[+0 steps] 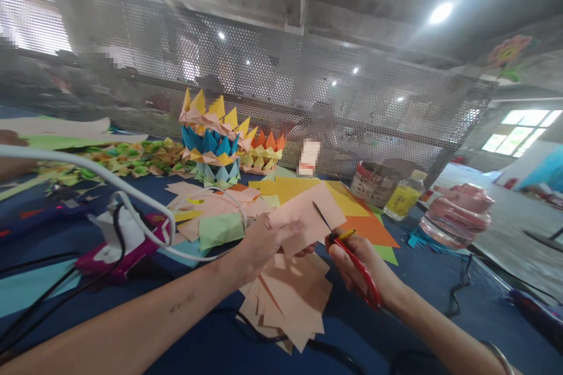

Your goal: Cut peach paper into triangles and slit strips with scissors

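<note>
My left hand (275, 237) grips a sheet of pale pink paper (314, 214), thumb on top and fingers beneath. In my right hand (358, 263) is a pair of red-handled scissors (363, 275), its dark blade lying across the right part of the sheet. A short yellow stick (347, 234) shows by the same hand; whether it is held too I cannot tell. Under both hands lies a loose stack of pale pink paper pieces (290, 299). A light green piece of paper (221, 231) lies left of my left hand.
Folded-paper crowns (211, 143) stand at the back. A magenta power strip (118, 252) with a white cable (109, 170) lies at left. A woven basket (376, 181), a yellow bottle (404, 196) and a pink-lidded jar (457, 217) stand at right. Behind is a perforated metal screen (264, 70).
</note>
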The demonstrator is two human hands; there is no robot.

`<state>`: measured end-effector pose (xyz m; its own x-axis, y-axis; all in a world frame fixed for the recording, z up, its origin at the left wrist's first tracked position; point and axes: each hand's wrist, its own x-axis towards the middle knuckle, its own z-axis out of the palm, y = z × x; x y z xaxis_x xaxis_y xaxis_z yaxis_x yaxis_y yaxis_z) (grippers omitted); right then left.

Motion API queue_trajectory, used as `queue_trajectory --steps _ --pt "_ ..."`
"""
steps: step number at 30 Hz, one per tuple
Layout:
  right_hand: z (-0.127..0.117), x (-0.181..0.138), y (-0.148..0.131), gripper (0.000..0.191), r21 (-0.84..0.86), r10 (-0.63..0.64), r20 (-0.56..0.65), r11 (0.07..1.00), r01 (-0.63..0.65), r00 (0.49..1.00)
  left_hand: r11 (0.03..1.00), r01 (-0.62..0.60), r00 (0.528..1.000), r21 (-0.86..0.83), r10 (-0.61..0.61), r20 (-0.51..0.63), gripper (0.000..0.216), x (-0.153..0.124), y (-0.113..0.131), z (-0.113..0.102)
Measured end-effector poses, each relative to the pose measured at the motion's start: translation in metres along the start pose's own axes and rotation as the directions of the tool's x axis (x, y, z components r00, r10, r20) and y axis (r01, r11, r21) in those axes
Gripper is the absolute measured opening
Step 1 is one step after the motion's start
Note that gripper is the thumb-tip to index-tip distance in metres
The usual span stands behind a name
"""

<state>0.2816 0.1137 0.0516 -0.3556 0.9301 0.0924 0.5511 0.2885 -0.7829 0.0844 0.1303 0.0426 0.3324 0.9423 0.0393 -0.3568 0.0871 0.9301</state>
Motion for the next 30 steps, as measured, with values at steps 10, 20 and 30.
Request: queue_trajectory --steps 10,20,30 --pt "-0.001 0.002 0.007 0.057 0.050 -0.036 0.071 0.998 0.032 0.997 0.999 0.019 1.000 0.034 -0.019 0.004 0.036 -0.003 -0.001 0.003" --pt "0.002 0.002 0.013 0.060 0.057 -0.048 0.020 0.997 0.047 0.999 0.998 0.036 0.998 -0.045 -0.033 0.058 0.038 -0.001 -0.005 0.001" --pt "0.009 0.002 0.017 0.051 0.136 0.017 -0.019 0.991 -0.014 1.000 0.998 0.066 0.996 -0.004 -0.066 0.068 0.035 -0.003 -0.004 0.001"
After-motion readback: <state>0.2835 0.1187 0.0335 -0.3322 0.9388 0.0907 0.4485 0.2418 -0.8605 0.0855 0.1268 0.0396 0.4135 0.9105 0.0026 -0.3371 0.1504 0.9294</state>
